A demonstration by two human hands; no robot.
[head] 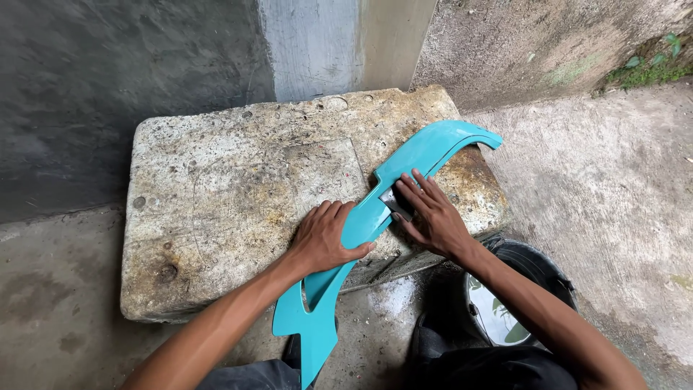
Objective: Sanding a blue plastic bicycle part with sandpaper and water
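A long curved turquoise plastic panel [426,155] lies diagonally across a stained concrete slab [231,188], its lower end hanging off the front edge between my knees. My left hand [325,238] presses flat on the panel's middle, fingers wrapped over its edge. My right hand [429,213] lies flat a little farther up the panel, pressing a small dark grey piece [397,204], possibly sandpaper, against the surface under its fingers.
A black bucket [534,267] with water reflecting leaves stands on the ground at the lower right, beside my right forearm. A dark wall and a grey pillar [317,43] rise behind the slab. Rough concrete ground with some green plants [650,68] stretches to the right.
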